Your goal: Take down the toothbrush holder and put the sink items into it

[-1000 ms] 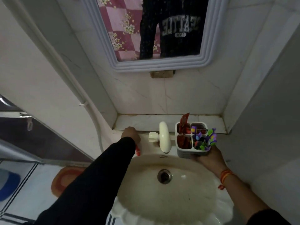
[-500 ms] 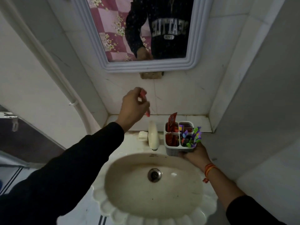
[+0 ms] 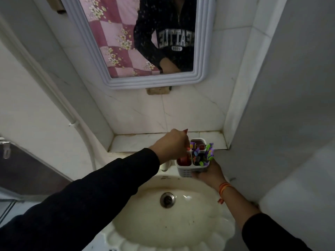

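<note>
1. Toothbrush holder [image 3: 190, 168], a white plastic caddy split into four compartments with a slotted base, is being held up in the head view over the back rim of the cream, scallop-edged ceramic sink [image 3: 168, 229], just in front of the white marble ledge [image 3: 145, 141].
2. Right hand [image 3: 210, 173] is cupping the holder from below and from the near right side, fingers wrapped against its wall; an orange thread bracelet [image 3: 224, 187] is sitting on that wrist.
3. Left hand [image 3: 172, 146], coming out of a black sleeve [image 3: 81, 205], is reaching over the holder's left compartments, fingers pinched together on a slim red item [image 3: 186, 147]; only its red tip above the knuckles and a short piece below are showing, so what it is cannot be told.
4. Bright purple and green toothbrush heads [image 3: 206, 153] are sticking out of the near right compartment, and red contents are filling the near left one; the hand is covering much of the far left compartment.
5. White faucet [image 3: 165, 166] is mostly hidden behind the left wrist and the holder, with only a stub showing.
6. White-framed wall mirror [image 3: 199, 51] is being cut off at the top edge, reflecting a dark lettered sweatshirt and a pink checked cloth.
</note>
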